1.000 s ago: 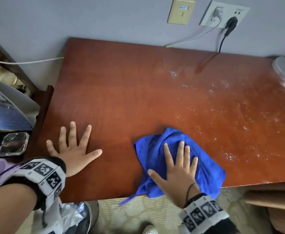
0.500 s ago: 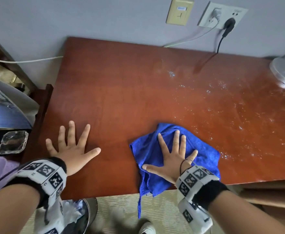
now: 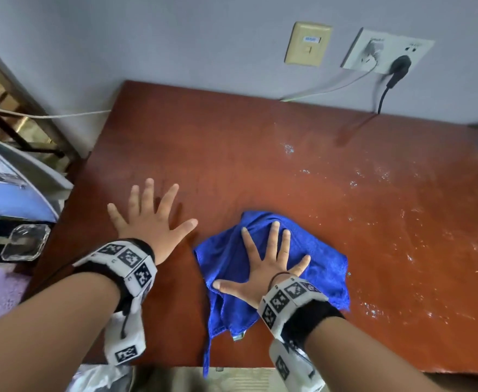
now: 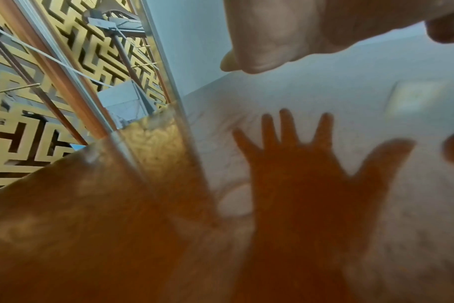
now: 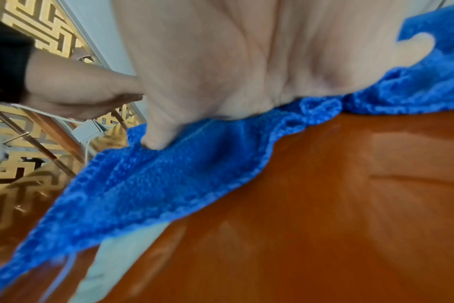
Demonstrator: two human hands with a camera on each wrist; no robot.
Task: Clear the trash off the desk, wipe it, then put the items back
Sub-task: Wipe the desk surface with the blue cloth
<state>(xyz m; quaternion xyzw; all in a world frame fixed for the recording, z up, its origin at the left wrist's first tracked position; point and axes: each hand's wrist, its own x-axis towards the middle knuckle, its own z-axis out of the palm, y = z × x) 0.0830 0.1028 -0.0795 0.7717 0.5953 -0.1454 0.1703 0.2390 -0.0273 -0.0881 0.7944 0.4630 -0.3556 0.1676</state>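
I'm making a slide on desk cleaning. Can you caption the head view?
Right hand presses a blue cloth flat on the wet wooden desk; left hand spread beside it.

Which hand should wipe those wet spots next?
The right hand: it already presses flat on the cloth, with the droplets on its side. The left hand lies bare on the desk.

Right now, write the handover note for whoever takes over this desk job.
Left hand: open, flat on the bare desk, holding nothing.
Right hand: open, fingers spread, pressing the blue cloth near the front edge, one corner hanging over.
Done: no trash shows on the desk.
Left: droplets cover the right half, so finish wiping there. Then return the items; a glass ashtray waits off the left edge.
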